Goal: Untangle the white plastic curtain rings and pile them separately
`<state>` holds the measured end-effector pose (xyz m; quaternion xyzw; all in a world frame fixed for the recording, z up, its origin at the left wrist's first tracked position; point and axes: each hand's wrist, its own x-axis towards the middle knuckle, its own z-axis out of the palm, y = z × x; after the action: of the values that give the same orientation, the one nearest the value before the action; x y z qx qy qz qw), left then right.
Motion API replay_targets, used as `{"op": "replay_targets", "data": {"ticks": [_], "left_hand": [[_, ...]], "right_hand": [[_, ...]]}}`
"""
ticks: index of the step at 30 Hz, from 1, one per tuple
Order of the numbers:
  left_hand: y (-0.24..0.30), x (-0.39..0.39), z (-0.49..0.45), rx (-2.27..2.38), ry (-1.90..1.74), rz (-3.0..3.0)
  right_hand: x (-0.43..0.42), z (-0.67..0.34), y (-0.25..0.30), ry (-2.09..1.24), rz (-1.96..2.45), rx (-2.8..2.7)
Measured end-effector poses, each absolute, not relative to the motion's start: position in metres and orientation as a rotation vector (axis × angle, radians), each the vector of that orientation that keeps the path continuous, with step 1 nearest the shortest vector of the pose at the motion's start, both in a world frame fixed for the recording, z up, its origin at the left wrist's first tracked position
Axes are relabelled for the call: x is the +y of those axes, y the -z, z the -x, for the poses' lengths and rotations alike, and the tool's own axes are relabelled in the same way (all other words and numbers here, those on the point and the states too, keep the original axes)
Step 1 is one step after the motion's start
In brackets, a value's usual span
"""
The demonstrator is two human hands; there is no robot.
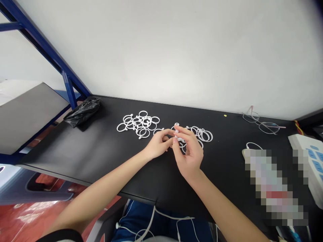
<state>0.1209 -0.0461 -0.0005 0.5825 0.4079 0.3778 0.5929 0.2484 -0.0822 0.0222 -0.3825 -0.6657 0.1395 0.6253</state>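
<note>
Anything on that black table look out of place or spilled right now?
One small thing: a yellow speck lies alone on the table near the wall, apart from the white rings. I can't tell what it is. Nothing else stands out.

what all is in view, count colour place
white rings: many, white, mid-table
table: one, black, middle
plastic bag: one, black, table's left
glasses: one pair, silvery, back right
speck: one, yellow, left of glasses
pixelated item: one, mixed, right
boxy item: one, white-blue, right edge
frame: one, blue, left
panel: one, grey, left
wall: one, white, back
floor: one, red, lower left
cords: several, white, bottom
hands: two, bare, left hand and right hand meeting at white piece, mid-table
</note>
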Motion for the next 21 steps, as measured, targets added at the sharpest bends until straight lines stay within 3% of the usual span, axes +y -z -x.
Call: {"op": "replay_targets", "data": {"ticks": [12,21], "left_hand": [[-0.028,-0.047,-0.118,0.931,-1.044,-1.104],[-0.029,-0.045,-0.118,0.918,-0.967,-0.926]], "right_hand": [[-0.082,-0.248,-0.024,-0.305,0.872,-1.55],[-0.083,-0.247,-0.025,-0.384,0.815,-1.614]]}}
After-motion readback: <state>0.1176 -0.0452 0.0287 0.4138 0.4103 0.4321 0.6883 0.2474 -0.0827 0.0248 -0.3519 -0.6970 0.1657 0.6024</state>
